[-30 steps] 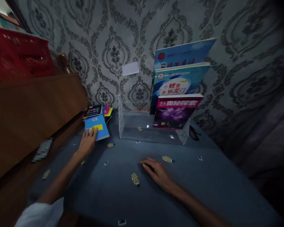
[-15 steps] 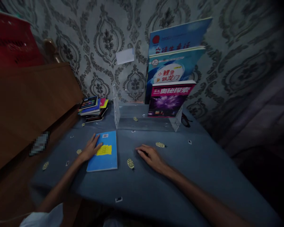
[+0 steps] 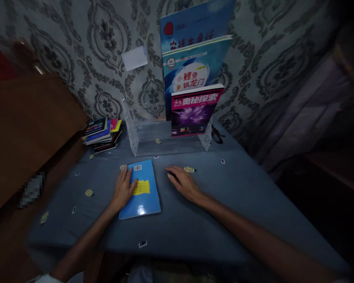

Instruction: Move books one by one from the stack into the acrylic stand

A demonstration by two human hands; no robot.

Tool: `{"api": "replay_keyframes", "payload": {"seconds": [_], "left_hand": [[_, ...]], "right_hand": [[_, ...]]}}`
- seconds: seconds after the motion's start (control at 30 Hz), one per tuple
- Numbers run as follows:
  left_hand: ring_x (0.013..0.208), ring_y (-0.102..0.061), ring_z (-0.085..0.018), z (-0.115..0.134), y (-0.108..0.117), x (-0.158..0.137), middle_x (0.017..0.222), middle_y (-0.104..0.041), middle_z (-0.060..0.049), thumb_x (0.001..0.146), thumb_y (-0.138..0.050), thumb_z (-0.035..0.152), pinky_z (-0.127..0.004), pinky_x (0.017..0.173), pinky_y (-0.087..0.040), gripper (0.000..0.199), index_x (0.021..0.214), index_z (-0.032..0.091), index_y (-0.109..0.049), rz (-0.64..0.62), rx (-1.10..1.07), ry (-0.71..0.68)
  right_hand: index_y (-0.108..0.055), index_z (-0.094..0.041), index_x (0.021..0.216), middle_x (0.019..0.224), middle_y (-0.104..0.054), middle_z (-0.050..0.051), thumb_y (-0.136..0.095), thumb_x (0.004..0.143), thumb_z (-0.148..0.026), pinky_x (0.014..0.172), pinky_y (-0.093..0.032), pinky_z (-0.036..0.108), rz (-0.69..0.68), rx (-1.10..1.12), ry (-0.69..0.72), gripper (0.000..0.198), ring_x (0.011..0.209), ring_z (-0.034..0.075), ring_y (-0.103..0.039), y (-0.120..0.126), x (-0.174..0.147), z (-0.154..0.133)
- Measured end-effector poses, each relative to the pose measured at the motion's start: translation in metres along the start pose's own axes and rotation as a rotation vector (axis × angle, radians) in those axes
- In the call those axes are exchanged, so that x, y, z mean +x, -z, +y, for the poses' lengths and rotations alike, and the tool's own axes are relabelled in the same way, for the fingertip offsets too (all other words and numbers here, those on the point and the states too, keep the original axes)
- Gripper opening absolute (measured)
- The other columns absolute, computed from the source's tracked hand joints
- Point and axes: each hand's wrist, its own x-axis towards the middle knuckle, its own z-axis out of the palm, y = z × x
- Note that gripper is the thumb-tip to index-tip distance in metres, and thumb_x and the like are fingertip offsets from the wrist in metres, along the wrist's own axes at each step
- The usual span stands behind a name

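Note:
A blue book [image 3: 151, 205] with a yellow patch and a barcode lies on the table in the head view. My left hand [image 3: 124, 190] rests flat on the left part of its cover, fingers stretched out and thumb spread. To the right of the book, apart from it, my right hand [image 3: 184, 184] lies on the cloth with its fingers loosely extended and nothing in it. Behind them stands a clear acrylic rack [image 3: 149, 132]. It holds a purple-and-black book [image 3: 193, 116] in front, a teal book [image 3: 215, 57] behind that, and a taller blue book [image 3: 221, 15] at the back.
A stack of small books [image 3: 102, 133] sits at the back left. Dark-framed glasses [image 3: 217, 135] lie right of the rack. The grey-blue tablecloth [image 3: 247, 196] has pineapple prints. A wooden headboard [image 3: 26, 133] runs along the left, and patterned wallpaper is behind.
My left hand has slid the blue book rightward over the cloth, covering a pineapple print. It is now closer to my right hand, whose thumb shows further from the fingers. The view has shifted right.

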Motion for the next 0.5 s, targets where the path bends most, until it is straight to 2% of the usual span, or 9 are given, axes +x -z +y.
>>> {"api": "replay_keyframes", "payload": {"seconds": [0.23,0.33,0.5], "left_hand": [[0.153,-0.019,-0.035,0.073,-0.036,0.015,0.161,-0.03,-0.023,0.101,-0.04,0.048,-0.058,0.121,-0.024,0.064,0.151,0.01,-0.037,0.016,-0.095,-0.093],[0.154,-0.014,-0.037,0.101,-0.048,0.023,0.161,-0.029,-0.026,0.1,-0.04,0.05,-0.06,0.121,-0.022,0.067,0.15,0.006,-0.036,-0.001,-0.13,-0.135],[0.154,-0.012,-0.037,0.138,-0.06,0.036,0.161,-0.028,-0.026,0.1,-0.041,0.049,-0.061,0.121,-0.022,0.065,0.15,0.008,-0.036,-0.041,-0.181,-0.183]], "right_hand": [[-0.06,-0.02,0.134,0.146,-0.055,0.014,-0.044,0.1,-0.036,0.113,-0.042,0.051,0.02,-0.07,-0.082,0.04,0.136,0.03,-0.05,0.006,-0.001,0.012],[-0.062,-0.021,0.132,0.144,-0.054,0.014,-0.046,0.098,-0.034,0.111,-0.044,0.049,0.073,-0.117,-0.107,0.039,0.134,0.03,-0.051,0.017,-0.003,0.025],[-0.064,-0.021,0.129,0.141,-0.054,0.015,-0.046,0.097,-0.033,0.111,-0.043,0.052,0.165,-0.172,-0.166,0.039,0.13,0.031,-0.053,0.036,-0.011,0.046]]}}
